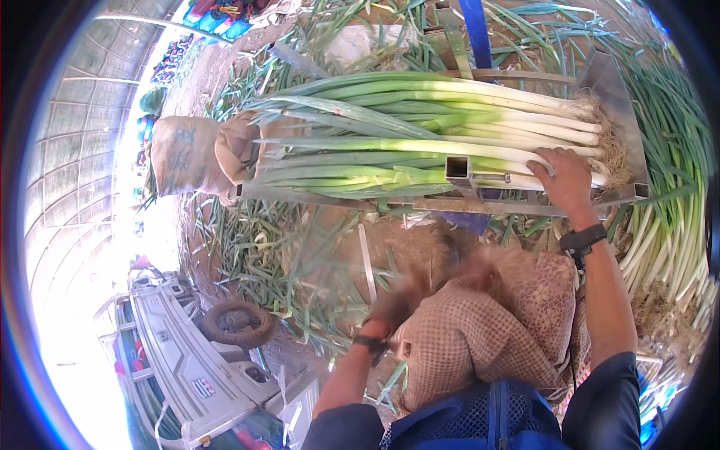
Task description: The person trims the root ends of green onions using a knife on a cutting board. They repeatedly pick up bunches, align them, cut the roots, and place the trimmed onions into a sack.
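Note:
Long green onions lie side by side across a metal frame, white stems and roots to the right, green leaves to the left. My right hand rests on the white stems near the roots, fingers spread over them; whether it grips any is unclear. Below the frame, my left hand is strongly blurred above the ground beside my covered knee, and its fingers cannot be made out. A square metal post with a bolt stands at the frame's near side. Patterned brown cloth covers my lap.
A filled sack sits at the frame's left end. More green onions are piled on the right. Cut leaves litter the ground. A light-coloured vehicle carrying onions stands at lower left. A blue bar rises behind the frame.

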Available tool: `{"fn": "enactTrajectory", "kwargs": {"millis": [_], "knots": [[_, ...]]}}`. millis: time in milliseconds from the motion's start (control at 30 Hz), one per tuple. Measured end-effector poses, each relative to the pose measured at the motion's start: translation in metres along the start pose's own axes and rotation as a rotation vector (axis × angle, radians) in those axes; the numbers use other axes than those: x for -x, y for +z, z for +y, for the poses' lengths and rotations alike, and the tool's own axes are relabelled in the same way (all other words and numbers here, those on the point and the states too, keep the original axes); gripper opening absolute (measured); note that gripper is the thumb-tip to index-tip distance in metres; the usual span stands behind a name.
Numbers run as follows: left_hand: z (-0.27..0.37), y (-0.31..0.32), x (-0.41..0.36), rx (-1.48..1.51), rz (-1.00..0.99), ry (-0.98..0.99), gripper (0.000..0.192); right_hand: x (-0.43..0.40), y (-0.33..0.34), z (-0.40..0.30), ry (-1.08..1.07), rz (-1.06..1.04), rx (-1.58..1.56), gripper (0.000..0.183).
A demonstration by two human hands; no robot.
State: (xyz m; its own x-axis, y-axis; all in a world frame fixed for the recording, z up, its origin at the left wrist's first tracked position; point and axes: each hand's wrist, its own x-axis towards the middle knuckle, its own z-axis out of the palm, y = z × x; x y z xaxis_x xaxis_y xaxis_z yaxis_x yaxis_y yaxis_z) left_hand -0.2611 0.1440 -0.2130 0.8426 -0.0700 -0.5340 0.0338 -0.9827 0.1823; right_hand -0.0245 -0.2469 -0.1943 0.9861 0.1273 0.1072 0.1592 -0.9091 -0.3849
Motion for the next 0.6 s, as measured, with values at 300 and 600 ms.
{"fn": "enactTrajectory", "kwargs": {"millis": [300, 600], "knots": [[-0.011, -0.112, -0.064, 0.164, 0.637, 0.032, 0.036, 0.006, -0.014, -0.001, -0.095, 0.018, -0.077, 0.038], [0.098, -0.157, -0.193, 0.11, 0.995, 0.387, 0.02, -0.104, -0.02, -0.082, -0.205, -0.433, -0.382, 0.034]]}}
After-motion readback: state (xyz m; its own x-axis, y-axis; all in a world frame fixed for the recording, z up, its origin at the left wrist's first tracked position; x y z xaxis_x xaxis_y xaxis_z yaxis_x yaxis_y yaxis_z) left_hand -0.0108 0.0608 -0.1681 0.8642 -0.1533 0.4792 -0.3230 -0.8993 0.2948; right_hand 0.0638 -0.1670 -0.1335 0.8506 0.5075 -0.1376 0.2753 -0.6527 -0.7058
